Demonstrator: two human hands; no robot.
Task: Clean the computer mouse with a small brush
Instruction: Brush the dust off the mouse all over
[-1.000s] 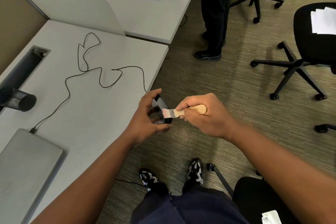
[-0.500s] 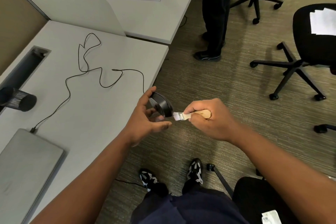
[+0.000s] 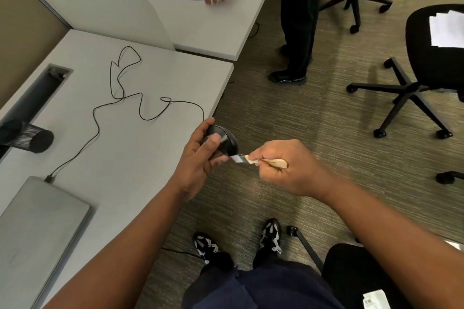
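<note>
Beyond the desk (image 3: 140, 158) right edge, your left hand (image 3: 198, 165) grips the mouse (image 3: 224, 142) while your right hand (image 3: 283, 168) clenches the brush (image 3: 253, 160).

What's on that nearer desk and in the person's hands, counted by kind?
Mouse, in the left hand: 1
Brush, in the right hand: 1
Laptop: 1
Cable: 1
Mesh cup: 1
Total: 5
</note>
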